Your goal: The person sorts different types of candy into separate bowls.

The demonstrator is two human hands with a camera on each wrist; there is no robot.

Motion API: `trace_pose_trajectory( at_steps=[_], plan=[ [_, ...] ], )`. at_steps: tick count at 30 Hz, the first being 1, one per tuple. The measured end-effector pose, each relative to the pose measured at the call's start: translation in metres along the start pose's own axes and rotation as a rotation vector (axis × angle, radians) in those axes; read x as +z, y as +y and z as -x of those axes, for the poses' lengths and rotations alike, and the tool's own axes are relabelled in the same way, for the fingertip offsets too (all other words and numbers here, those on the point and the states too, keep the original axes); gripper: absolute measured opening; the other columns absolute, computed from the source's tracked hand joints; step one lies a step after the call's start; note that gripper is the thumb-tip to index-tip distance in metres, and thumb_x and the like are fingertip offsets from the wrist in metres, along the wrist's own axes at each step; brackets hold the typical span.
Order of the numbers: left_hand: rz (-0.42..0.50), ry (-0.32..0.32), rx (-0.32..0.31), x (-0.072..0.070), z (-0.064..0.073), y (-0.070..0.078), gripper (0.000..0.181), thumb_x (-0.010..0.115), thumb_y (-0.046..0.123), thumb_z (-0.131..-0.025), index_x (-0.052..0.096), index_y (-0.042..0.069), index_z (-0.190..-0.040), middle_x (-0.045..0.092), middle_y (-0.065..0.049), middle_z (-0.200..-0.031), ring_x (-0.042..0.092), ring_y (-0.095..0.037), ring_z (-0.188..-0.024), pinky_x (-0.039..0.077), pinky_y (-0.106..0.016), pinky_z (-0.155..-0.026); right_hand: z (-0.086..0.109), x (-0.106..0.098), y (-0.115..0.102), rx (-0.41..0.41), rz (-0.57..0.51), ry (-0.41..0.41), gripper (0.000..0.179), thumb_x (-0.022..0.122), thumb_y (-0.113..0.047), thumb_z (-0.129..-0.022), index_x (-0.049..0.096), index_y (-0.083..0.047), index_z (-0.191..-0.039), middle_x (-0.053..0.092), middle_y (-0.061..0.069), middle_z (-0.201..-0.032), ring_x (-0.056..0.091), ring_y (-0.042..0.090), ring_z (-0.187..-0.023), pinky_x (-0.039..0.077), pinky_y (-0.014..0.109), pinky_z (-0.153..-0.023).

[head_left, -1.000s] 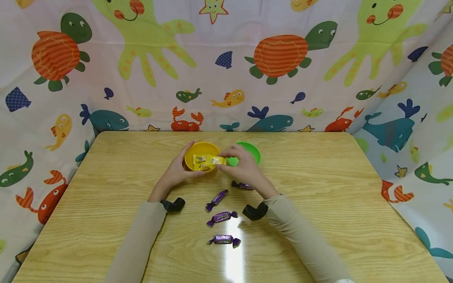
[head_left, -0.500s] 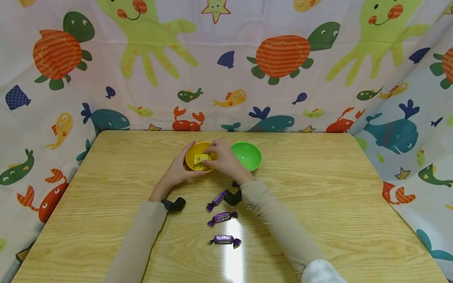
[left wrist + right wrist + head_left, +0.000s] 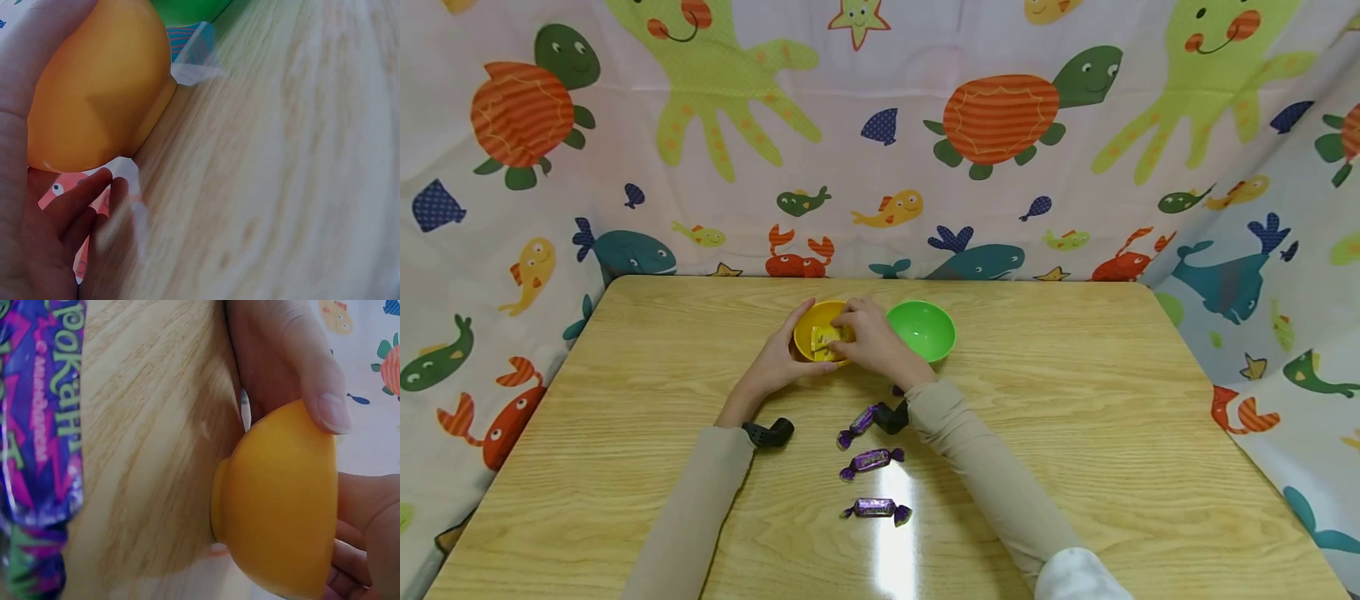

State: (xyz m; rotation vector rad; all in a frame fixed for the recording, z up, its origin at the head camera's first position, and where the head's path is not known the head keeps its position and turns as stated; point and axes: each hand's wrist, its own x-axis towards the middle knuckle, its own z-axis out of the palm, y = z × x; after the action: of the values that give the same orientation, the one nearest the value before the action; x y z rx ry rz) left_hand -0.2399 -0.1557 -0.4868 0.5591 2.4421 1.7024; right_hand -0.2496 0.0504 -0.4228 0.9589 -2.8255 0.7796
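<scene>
Left hand [image 3: 777, 357] grips the yellow bowl [image 3: 817, 316], right hand [image 3: 872, 337], pinching or not I can't tell, seemingly handles yellow packets [image 3: 822, 335] inside, next wanting steadiness.

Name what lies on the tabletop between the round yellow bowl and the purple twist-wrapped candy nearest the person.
Head view, from the yellow bowl toward the person: a steeply slanted purple candy, then a gently slanted purple candy.

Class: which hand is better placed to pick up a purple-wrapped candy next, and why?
Probably the right hand: its wrist is near the purple-wrapped candies, while the left hand grips the yellow bowl.
</scene>
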Motion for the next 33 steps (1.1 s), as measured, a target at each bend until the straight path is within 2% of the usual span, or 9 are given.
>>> trace_pose_trajectory(
  at_steps=[4, 8, 11, 17, 22, 28, 33],
  plan=[
    [-0.01, -0.005, -0.016, 0.001, 0.001, 0.003, 0.106, 0.085, 0.022, -0.08, 0.016, 0.025, -0.16, 0.023, -0.006, -0.162, 0.026, -0.027, -0.146, 0.019, -0.052, -0.118, 0.003, -0.005, 0.001, 0.004, -0.053, 0.001, 0.034, 0.078, -0.021, -0.088, 0.073, 0.0, -0.115, 0.062, 0.011, -0.107, 0.05, 0.026, -0.105, 0.043, 0.039, -0.094],
    [-0.03, -0.014, -0.032, 0.0, 0.006, 0.019, 0.105, 0.084, 0.019, -0.081, 0.015, 0.017, -0.16, 0.022, -0.012, -0.162, 0.024, -0.032, -0.146, 0.017, -0.055, -0.118, 0.008, -0.013, 0.0, -0.005, -0.098, 0.017, 0.032, 0.077, -0.019, -0.088, 0.073, 0.0, -0.114, 0.062, 0.011, -0.108, 0.05, 0.027, -0.107, 0.042, 0.04, -0.096],
    [-0.038, -0.017, -0.042, 0.0, 0.007, 0.025, 0.105, 0.084, 0.018, -0.081, 0.015, 0.013, -0.16, 0.022, -0.014, -0.162, 0.024, -0.033, -0.146, 0.017, -0.055, -0.118, 0.014, -0.021, -0.002, -0.016, -0.123, 0.037, 0.032, 0.077, -0.019, -0.089, 0.072, 0.0, -0.114, 0.063, 0.01, -0.108, 0.051, 0.027, -0.108, 0.042, 0.041, -0.097],
    [-0.032, -0.008, -0.032, 0.002, 0.003, 0.009, 0.107, 0.085, 0.019, -0.08, 0.014, 0.022, -0.161, 0.023, -0.008, -0.162, 0.025, -0.03, -0.146, 0.016, -0.053, -0.119, 0.037, -0.036, -0.005, -0.054, -0.219, 0.122, 0.028, 0.077, -0.017, -0.088, 0.073, -0.001, -0.111, 0.063, 0.009, -0.109, 0.052, 0.025, -0.108, 0.043, 0.041, -0.096],
    [-0.02, -0.001, -0.001, 0.003, -0.001, 0.002, 0.109, 0.087, 0.024, -0.078, 0.016, 0.027, -0.16, 0.025, -0.007, -0.161, 0.027, -0.028, -0.145, 0.015, -0.053, -0.119, 0.068, -0.041, -0.006, -0.036, -0.326, 0.156, 0.025, 0.078, -0.016, -0.087, 0.074, -0.004, -0.109, 0.065, 0.006, -0.109, 0.053, 0.023, -0.109, 0.043, 0.043, -0.097],
    [-0.003, -0.001, 0.04, 0.003, -0.002, 0.002, 0.111, 0.088, 0.026, -0.077, 0.015, 0.019, -0.161, 0.024, -0.009, -0.162, 0.025, -0.029, -0.147, 0.013, -0.054, -0.119, 0.103, -0.025, 0.005, -0.016, -0.481, 0.076, 0.026, 0.078, -0.011, -0.086, 0.074, -0.005, -0.111, 0.07, 0.003, -0.112, 0.06, 0.021, -0.112, 0.046, 0.045, -0.101],
    [0.086, 0.056, 0.082, 0.0, -0.003, 0.008, 0.102, 0.082, 0.013, -0.083, 0.016, 0.014, -0.16, 0.025, -0.01, -0.162, 0.026, -0.03, -0.146, 0.015, -0.049, -0.12, 0.118, -0.01, 0.014, -0.017, -0.598, -0.048, 0.029, 0.075, -0.008, -0.088, 0.07, -0.002, -0.116, 0.069, 0.005, -0.119, 0.06, 0.023, -0.114, 0.048, 0.045, -0.099]
  ],
)
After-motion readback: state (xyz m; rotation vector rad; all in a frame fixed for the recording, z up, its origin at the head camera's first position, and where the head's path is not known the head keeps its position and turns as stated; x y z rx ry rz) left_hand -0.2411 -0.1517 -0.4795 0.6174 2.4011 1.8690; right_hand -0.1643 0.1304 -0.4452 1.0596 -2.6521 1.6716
